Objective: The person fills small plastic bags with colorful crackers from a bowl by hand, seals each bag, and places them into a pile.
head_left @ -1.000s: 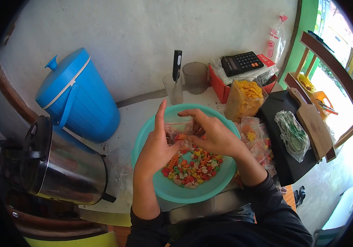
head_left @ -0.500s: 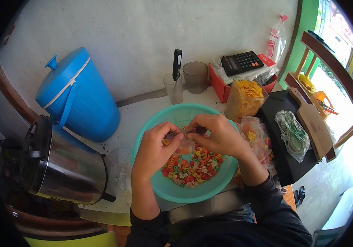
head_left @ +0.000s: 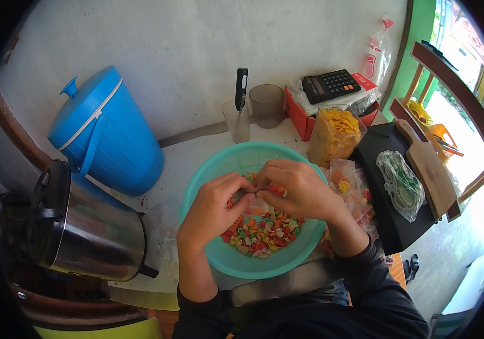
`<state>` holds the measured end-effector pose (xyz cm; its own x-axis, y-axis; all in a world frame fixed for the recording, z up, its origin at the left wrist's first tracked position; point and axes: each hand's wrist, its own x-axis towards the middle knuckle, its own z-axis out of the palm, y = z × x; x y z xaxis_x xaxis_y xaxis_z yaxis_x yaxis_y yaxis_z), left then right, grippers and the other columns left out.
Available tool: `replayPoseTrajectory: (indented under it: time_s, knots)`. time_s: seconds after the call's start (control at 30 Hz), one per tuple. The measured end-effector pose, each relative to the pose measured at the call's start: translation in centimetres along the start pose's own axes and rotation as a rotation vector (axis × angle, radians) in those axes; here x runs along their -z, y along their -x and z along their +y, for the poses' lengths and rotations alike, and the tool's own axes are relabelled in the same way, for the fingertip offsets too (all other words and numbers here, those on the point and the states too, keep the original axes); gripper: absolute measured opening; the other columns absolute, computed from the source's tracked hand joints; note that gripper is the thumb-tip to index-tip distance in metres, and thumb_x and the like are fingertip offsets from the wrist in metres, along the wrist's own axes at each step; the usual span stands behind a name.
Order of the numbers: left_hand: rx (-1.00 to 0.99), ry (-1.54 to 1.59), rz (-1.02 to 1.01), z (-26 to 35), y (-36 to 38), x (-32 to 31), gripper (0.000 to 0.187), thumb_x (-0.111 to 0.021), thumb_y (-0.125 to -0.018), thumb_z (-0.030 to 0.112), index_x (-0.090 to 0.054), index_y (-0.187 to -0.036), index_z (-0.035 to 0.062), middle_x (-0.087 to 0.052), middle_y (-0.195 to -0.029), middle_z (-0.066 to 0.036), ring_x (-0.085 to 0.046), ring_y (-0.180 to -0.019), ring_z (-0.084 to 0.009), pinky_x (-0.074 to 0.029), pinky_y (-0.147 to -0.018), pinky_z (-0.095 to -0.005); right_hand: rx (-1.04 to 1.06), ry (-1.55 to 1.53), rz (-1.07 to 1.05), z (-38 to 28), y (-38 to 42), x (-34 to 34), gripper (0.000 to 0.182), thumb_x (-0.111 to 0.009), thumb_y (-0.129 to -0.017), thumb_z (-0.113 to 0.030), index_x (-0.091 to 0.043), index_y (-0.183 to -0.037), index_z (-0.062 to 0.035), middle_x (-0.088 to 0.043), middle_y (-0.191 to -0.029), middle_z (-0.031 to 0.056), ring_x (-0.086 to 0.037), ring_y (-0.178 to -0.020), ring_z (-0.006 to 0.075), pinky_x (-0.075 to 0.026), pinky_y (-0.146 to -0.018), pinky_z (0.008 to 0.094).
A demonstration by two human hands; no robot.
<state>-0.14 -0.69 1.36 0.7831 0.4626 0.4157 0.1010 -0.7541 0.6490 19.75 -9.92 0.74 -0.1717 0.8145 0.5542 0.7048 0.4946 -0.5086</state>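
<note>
My left hand (head_left: 212,208) and my right hand (head_left: 301,189) meet over a teal plastic basin (head_left: 236,153). The fingertips of both pinch the top of a small clear plastic bag (head_left: 256,207), which hangs below them and is partly hidden by my fingers. Colourful snack pieces (head_left: 264,233) in red, green, yellow, orange and white lie in the bottom of the basin. To the right of the basin, small clear packets (head_left: 343,172) with snack pieces in them are heaped, close to my right forearm.
A blue lidded cooler (head_left: 109,133) and a steel pot (head_left: 98,226) stand at left. Behind the basin are two cups (head_left: 267,107), one beside another holding a black-handled tool (head_left: 242,85). A container of yellow chips (head_left: 338,135), a calculator (head_left: 332,85) and a wooden board (head_left: 428,169) are at right.
My fingertips have drawn closer together at the bag's top and sit slightly lower. The bag's stretched edge between them is now gathered. The surroundings stay put.
</note>
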Motion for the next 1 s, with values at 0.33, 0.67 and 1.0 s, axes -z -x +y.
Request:
replayPoseTrajectory:
  time_s: [0.33,0.67,1.0]
  knots:
    - [-0.008,0.12,0.149,-0.1,-0.2,-0.4,0.011,-0.073,-0.088,0.003,-0.064,-0.092,-0.0024,-0.07,-0.085,-0.01,-0.068,-0.074,-0.0176,-0.054,-0.068,-0.0321,-0.04,-0.106,0.113,-0.6,-0.1,1.3,0.015,-0.075,-0.084,-0.005,-0.063,-0.092,0.0003,-0.067,-0.087,0.0141,-0.067,-0.081,0.0328,-0.052,-0.07,0.0399]
    - [-0.052,0.171,0.124,0.2,-0.2,0.0,0.01,-0.074,-0.089,0.005,-0.067,-0.088,-0.002,-0.068,-0.08,-0.005,-0.066,-0.075,-0.0123,-0.052,-0.068,-0.0276,0.044,-0.121,0.112,-0.4,-0.2,0.4,0.013,-0.074,-0.086,-0.009,-0.062,-0.089,-0.0023,-0.064,-0.082,0.0133,-0.063,-0.075,0.0347,-0.047,-0.064,0.0435]
    - [-0.033,0.107,0.166,0.4,0.0,0.2,0.01,-0.074,-0.089,0.005,-0.067,-0.089,-0.0017,-0.068,-0.082,-0.011,-0.069,-0.073,-0.0206,-0.052,-0.067,-0.0317,0.017,-0.12,0.14,-0.6,-0.3,0.1,0.013,-0.073,-0.085,-0.006,-0.064,-0.093,-0.0011,-0.066,-0.089,0.0115,-0.068,-0.081,0.0296,-0.052,-0.069,0.0385]
